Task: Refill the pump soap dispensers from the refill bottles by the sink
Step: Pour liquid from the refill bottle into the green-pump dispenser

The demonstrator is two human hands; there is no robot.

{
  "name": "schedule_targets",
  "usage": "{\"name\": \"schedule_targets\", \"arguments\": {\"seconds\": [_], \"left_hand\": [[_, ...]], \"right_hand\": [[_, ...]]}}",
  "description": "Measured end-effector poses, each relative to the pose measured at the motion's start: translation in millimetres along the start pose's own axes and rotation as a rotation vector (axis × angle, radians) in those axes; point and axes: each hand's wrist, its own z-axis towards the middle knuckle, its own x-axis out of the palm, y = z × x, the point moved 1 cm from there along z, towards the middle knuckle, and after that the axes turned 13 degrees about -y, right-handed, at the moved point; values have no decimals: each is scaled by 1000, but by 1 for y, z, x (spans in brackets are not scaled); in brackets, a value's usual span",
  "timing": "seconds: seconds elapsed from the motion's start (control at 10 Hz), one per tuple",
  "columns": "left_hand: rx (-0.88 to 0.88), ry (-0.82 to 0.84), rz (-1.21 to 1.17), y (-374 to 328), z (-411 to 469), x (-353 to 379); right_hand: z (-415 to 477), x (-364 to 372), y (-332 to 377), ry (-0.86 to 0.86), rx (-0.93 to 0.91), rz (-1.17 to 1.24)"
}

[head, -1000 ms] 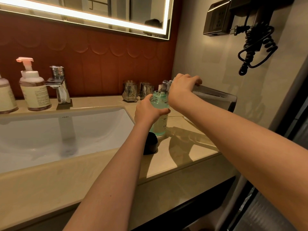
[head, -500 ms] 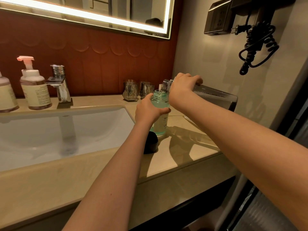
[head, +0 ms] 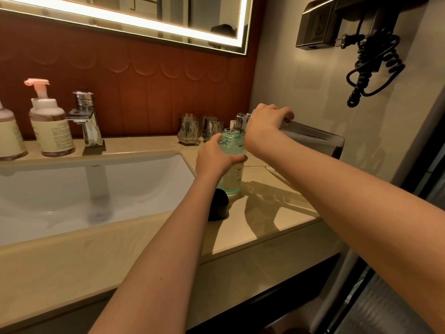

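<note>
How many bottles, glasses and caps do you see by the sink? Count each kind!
pump bottles: 2
green bottle: 1
refill bottle: 1
glasses: 2
black cap: 1
Total: 7

Very little is changing: the right hand (head: 265, 124) is lifting the refill bottle (head: 313, 139) only a trace higher over the green dispenser bottle (head: 234, 177); any rise of liquid is too small to tell.

2 pump btls (head: 51, 131), 1 green btl (head: 232, 182), 1 refill btl (head: 313, 141), 1 tap (head: 86, 121)
</note>
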Motion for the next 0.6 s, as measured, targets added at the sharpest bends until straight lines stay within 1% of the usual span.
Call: {"name": "schedule_targets", "arguments": {"seconds": [0.3, 0.6], "left_hand": [[-2, -4, -2, -1, -1, -1], [8, -2, -13, -1, -2, -2]], "right_hand": [[1, 0, 0, -15, -20, -5], [3, 3, 2, -8, 10, 1]]}}
